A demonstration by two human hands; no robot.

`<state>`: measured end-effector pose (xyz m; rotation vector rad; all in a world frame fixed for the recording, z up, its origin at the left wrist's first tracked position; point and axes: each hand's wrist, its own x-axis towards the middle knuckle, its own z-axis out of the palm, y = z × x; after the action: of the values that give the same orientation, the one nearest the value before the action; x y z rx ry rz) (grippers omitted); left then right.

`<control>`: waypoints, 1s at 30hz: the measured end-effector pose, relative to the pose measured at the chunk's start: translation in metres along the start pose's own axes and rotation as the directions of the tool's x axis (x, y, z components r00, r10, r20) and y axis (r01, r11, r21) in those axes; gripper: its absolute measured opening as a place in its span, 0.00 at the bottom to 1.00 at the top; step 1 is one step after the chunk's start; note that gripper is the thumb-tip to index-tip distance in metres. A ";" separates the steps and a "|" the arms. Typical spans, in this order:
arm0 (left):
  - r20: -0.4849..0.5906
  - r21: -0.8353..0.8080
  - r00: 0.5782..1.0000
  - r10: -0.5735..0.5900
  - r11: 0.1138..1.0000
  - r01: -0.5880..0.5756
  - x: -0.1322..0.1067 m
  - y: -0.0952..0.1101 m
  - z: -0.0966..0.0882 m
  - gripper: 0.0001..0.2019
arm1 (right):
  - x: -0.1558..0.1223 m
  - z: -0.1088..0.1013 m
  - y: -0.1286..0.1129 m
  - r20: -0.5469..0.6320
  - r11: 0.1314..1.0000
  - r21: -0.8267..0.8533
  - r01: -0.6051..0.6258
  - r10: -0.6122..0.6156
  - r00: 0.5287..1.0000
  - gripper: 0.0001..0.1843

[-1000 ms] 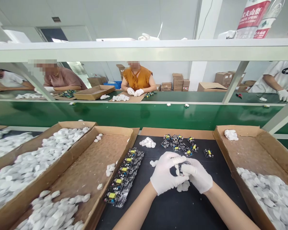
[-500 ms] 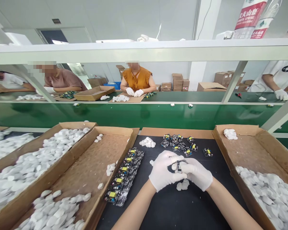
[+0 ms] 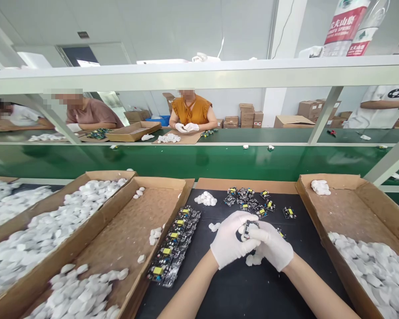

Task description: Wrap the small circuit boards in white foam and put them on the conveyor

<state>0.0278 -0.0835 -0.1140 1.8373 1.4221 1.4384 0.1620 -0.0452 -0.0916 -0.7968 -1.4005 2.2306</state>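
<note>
Factory assembly line, green conveyor, gloved workers far side, cardboard trays of white parts, circuit boards

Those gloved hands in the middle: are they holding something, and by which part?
Yes. Both the left hand and the right hand pinch a small dark circuit board between their fingertips, gripping its edges; the exact contact points are hidden.

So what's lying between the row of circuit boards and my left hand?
In the head view, a few small white pieces on bare black mat, between the board row and left hand.
</note>
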 end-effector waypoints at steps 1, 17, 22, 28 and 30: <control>0.000 0.007 1.000 0.001 1.000 -0.001 0.000 0.001 0.000 0.21 | 0.000 0.001 -0.001 -0.002 1.000 -0.020 0.004 -0.004 1.000 0.19; 0.064 -0.101 0.997 0.038 0.994 -0.032 0.000 -0.007 -0.012 0.23 | -0.001 -0.002 0.000 0.051 0.999 -0.042 -0.004 0.006 0.999 0.16; 0.089 -0.085 0.994 0.063 0.995 -0.055 0.002 -0.002 -0.013 0.23 | -0.001 -0.004 -0.001 0.010 0.979 -0.202 0.012 -0.010 1.000 0.22; 0.084 0.206 0.980 0.181 0.959 -0.195 0.004 -0.004 -0.013 0.19 | 0.002 -0.005 0.006 -0.167 0.944 -0.329 -0.007 -0.051 0.985 0.25; 0.059 0.272 0.977 0.204 0.939 -0.212 0.004 -0.006 -0.011 0.19 | 0.002 -0.006 0.007 -0.136 0.968 -0.252 0.005 -0.041 0.990 0.28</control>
<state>0.0148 -0.0808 -0.1127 2.2325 1.5154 1.3554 0.1641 -0.0424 -0.1009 -0.9941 -1.6329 1.9609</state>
